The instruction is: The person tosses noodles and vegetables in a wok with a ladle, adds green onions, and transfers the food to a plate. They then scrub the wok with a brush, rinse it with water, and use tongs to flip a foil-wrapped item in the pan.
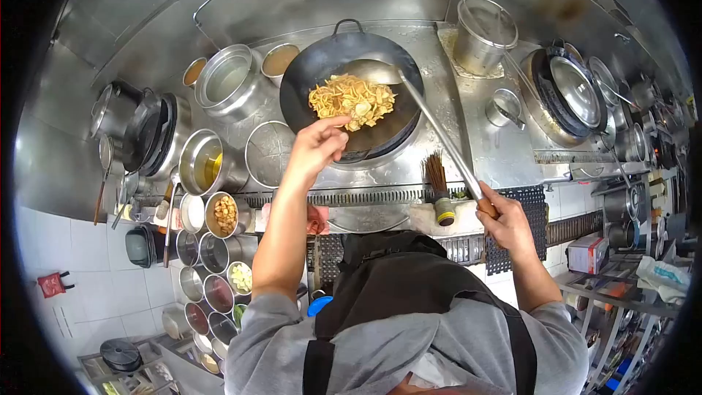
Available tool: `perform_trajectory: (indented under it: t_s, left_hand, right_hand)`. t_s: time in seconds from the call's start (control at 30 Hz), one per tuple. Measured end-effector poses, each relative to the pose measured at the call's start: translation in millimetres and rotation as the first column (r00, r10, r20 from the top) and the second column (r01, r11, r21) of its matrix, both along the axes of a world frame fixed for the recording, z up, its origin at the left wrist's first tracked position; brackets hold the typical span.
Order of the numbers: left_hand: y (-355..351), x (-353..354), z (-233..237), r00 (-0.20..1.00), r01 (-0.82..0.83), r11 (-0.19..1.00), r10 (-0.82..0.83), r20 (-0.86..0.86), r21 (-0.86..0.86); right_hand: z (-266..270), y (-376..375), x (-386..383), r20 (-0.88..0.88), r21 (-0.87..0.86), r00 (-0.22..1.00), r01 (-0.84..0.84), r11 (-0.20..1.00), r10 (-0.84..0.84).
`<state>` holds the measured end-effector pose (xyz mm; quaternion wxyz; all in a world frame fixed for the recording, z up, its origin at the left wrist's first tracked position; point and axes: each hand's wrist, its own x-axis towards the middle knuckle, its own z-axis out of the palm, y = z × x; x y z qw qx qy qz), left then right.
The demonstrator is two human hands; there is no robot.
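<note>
My right hand (506,219) grips the wooden end of a long-handled ladle (442,132). The ladle's metal bowl rests in a dark wok (300,80), at the far edge of a heap of fried noodles (358,101) with pale flat pieces among them. My left hand (320,148) is over the near left rim of the wok, fingertips at the edge of the noodles. Its fingers are curled in and drawn together; what they hold, if anything, is too small to make out.
A round wire strainer (269,152), a pot of yellow oil (205,163) and a large pot (228,82) stand left of the wok. Several ingredient tins, including one of browned pieces (225,212), line the lower left. A bristle brush (439,190) stands near the front edge; a lidded pot (482,36) is at right.
</note>
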<state>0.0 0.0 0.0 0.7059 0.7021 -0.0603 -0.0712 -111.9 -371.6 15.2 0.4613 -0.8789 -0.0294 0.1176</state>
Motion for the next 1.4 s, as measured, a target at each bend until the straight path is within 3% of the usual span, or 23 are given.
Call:
perform_trajectory:
  t_s: [0.13, 0.17, 0.23, 0.3, 0.37, 0.4, 0.43, 0.47, 0.5, 0.57, 0.6, 0.63, 0.67, 0.7, 0.77, 0.87, 0.97, 1.07, 1.23, 1.3, 1.33, 1.37, 1.4]
  left_hand:
    - [-0.3, -77.3, 82.9, 0.950, 0.274, 0.827, -0.151, 0.274, -0.491]
    - [-14.0, -90.3, 106.7, 0.796, 0.406, 0.837, -0.127, 0.591, -0.367]
    - [-16.4, -96.1, 156.2, 0.483, 0.845, 0.490, -0.529, 0.698, -0.213]
    - [-17.1, -105.8, 151.3, 0.336, 0.918, 0.380, -0.596, 0.729, -0.113]
    - [-14.2, -109.3, 134.9, 0.403, 0.880, 0.436, -0.481, 0.778, -0.187]
    - [4.2, -105.3, 118.1, 0.528, 0.748, 0.641, -0.417, 0.740, -0.172]
    - [1.1, -125.6, 86.7, 0.806, 0.132, 0.911, 0.130, 0.577, -0.390]
    - [15.0, -129.9, 89.2, 0.929, -0.270, 0.861, 0.351, 0.119, -0.430]
    - [55.3, -100.9, 42.7, 0.972, -0.152, 0.875, 0.218, 0.093, -0.460]
    - [97.9, -85.6, -62.6, 0.844, -0.528, 0.830, 0.537, 0.000, 0.179]
    - [122.8, -93.2, -120.5, 0.809, -0.398, 0.538, 0.588, 0.007, 0.743]
    - [131.4, -101.0, -153.9, 0.834, -0.102, 0.290, 0.546, -0.077, 0.952]
    - [138.1, -111.9, -181.9, 0.841, -0.050, 0.434, 0.504, -0.196, 0.899]
    - [149.1, -127.2, -236.6, 0.900, -0.249, 0.486, 0.436, 0.014, 0.838]
    - [114.7, -127.1, -203.3, 0.718, -0.215, 0.804, 0.515, -0.468, 0.554]
    - [107.3, -135.8, -278.5, 0.690, -0.394, 0.623, 0.686, -0.230, 0.676]
    - [113.4, -135.6, -315.4, 0.609, -0.476, 0.605, 0.750, -0.256, 0.638]
    - [93.2, -125.7, -266.2, 0.609, -0.352, 0.536, 0.753, -0.247, 0.767]
    - [82.5, -122.1, -248.0, 0.733, -0.277, 0.497, 0.663, -0.154, 0.822]
    - [85.8, -123.6, -252.3, 0.771, -0.325, 0.514, 0.630, -0.092, 0.794]
    - [90.5, -121.2, -263.1, 0.725, -0.524, 0.719, 0.658, -0.203, 0.457]
    - [94.5, -120.3, -274.4, 0.700, -0.662, 0.749, 0.635, -0.326, 0.039]
    - [88.7, -117.7, -228.9, 0.684, -0.679, 0.719, 0.545, -0.485, -0.150]
  right_hand:
    - [-2.2, -26.2, 9.8, 0.144, -0.229, 0.990, 0.030, 0.973, 0.004]
    - [-12.2, -24.7, 14.0, 0.176, -0.271, 0.984, 0.025, 0.962, 0.024]
    - [-15.7, -19.9, 16.0, 0.150, -0.260, 0.988, 0.019, 0.965, 0.021]
    - [-17.1, -30.1, 16.7, 0.144, -0.234, 0.989, -0.005, 0.972, 0.040]
    - [-6.2, -34.5, 18.1, 0.170, -0.363, 0.979, -0.042, 0.931, 0.111]
    - [-2.9, -36.7, 19.7, 0.172, -0.436, 0.973, -0.067, 0.898, 0.155]
    - [-2.4, -40.8, 21.9, 0.164, -0.444, 0.975, -0.065, 0.894, 0.152]
    - [-4.4, -44.3, 24.0, 0.198, -0.510, 0.954, -0.096, 0.855, 0.225]
    - [-6.5, -46.3, 28.4, 0.233, -0.575, 0.926, -0.115, 0.810, 0.297]
    - [-16.7, -43.5, 38.9, 0.229, -0.622, 0.919, -0.116, 0.774, 0.322]
    - [-28.1, -40.2, 46.2, 0.221, -0.677, 0.908, -0.120, 0.727, 0.356]
    - [-40.4, -37.2, 53.3, 0.211, -0.728, 0.896, -0.122, 0.674, 0.390]
    - [-55.9, -33.6, 61.8, 0.215, -0.728, 0.893, -0.124, 0.675, 0.396]
    - [-68.0, -29.8, 66.7, 0.216, -0.726, 0.890, -0.130, 0.676, 0.402]
    - [-72.2, -18.8, 69.9, 0.230, -0.674, 0.902, -0.125, 0.728, 0.367]
    - [-71.9, -15.8, 74.2, 0.256, -0.532, 0.921, -0.120, 0.838, 0.294]
    - [-79.9, -7.4, 89.3, 0.269, -0.426, 0.941, -0.076, 0.901, 0.207]
    - [-80.7, 37.7, 114.6, 0.224, -0.439, 0.972, 0.031, 0.898, 0.076]
    - [-124.6, 104.2, 170.6, 0.022, -0.089, 1.000, -0.014, 0.996, 0.016]
    - [-87.1, 132.1, 165.6, -0.293, -0.053, 0.955, -0.069, 0.996, 0.051]
    - [-85.1, 129.0, 162.0, -0.298, -0.051, 0.954, -0.061, 0.997, 0.043]
    - [-84.5, 124.4, 158.2, -0.160, -0.135, 0.977, -0.164, 0.977, 0.142]
    - [-84.5, 118.8, 153.6, -0.029, -0.233, 0.967, -0.252, 0.939, 0.252]
